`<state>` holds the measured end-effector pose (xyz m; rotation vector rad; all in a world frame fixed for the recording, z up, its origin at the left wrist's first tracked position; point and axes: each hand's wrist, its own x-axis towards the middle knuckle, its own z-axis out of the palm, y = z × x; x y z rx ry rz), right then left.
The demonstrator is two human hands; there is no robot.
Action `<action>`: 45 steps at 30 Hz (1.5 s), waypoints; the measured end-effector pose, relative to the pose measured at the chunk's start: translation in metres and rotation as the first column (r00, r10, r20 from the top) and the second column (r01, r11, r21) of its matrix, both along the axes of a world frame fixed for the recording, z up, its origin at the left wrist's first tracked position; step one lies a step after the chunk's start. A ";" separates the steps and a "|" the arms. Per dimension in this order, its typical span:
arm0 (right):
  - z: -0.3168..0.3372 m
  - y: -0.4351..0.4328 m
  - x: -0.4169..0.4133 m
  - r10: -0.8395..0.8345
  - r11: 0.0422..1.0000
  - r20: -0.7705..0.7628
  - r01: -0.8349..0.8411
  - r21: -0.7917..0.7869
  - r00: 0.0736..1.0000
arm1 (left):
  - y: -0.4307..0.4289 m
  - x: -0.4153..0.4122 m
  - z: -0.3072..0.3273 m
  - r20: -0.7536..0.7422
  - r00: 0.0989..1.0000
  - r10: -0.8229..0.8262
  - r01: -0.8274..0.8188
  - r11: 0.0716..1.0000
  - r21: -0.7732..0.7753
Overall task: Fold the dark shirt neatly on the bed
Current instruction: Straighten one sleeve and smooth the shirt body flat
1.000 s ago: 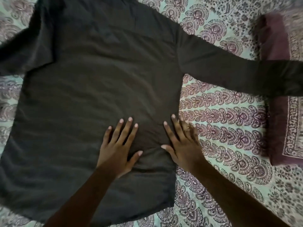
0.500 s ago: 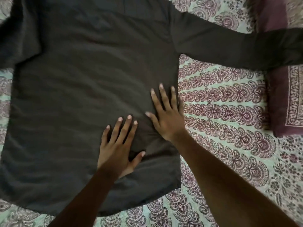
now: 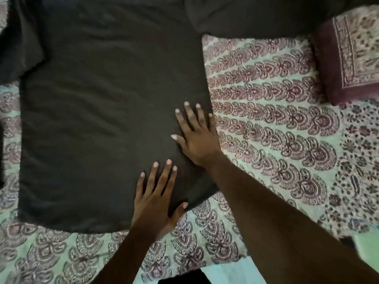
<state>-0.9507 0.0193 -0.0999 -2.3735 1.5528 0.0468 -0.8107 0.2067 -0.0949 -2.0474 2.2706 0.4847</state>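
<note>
Underneath, bed [image 3: 266, 119]: covered by a pale sheet with a maroon paisley print.
Dark shirt [image 3: 102, 119]: spread flat on the bed, one sleeve [image 3: 256, 19] reaching towards the pillow.
Pillow [image 3: 352, 48]: maroon-bordered, far right.
Right hand [image 3: 196, 138]: flat, fingers spread, pressing the shirt's side edge, gripping nothing.
Left hand [image 3: 153, 201]: flat, fingers spread, at the hem corner, gripping nothing.

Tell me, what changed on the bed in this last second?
The right hand slid up the side edge of the dark shirt, away from the person, passing ahead of the left hand, and the crease between them flattened. Nothing was gripped or released. Both hands stay flat on the shirt, which lies spread on the bedsheet.
</note>
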 end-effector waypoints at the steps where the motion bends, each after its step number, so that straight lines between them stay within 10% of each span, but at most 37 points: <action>1: -0.004 0.012 -0.004 -0.013 1.000 -0.011 0.013 0.001 1.000 | 0.008 0.000 0.000 -0.009 1.000 -0.010 0.010 1.000 0.001; 10: 0.008 0.169 -0.092 -0.153 0.985 -0.112 0.162 0.066 0.982 | -0.023 0.032 0.021 -0.077 0.985 0.155 -0.164 0.978 -0.130; 18: 0.024 0.066 0.014 -0.174 0.974 0.165 0.194 -0.115 0.971 | -0.040 0.061 -0.015 0.045 0.982 0.186 -0.178 0.973 -0.145; 34: 0.010 0.148 -0.015 -0.593 0.802 -0.105 0.597 0.012 0.798 | -0.028 0.083 -0.001 0.010 0.988 0.154 -0.152 0.982 -0.112; 39: 0.009 0.059 0.052 -0.393 0.914 0.098 0.400 -0.070 0.914 | -0.032 0.138 -0.011 0.064 0.975 0.213 -0.202 0.968 -0.148; 45: -0.005 0.075 0.024 -0.316 0.949 -0.049 0.316 -0.018 0.947 | 0.011 0.174 -0.012 0.041 0.929 0.367 -0.361 0.926 -0.115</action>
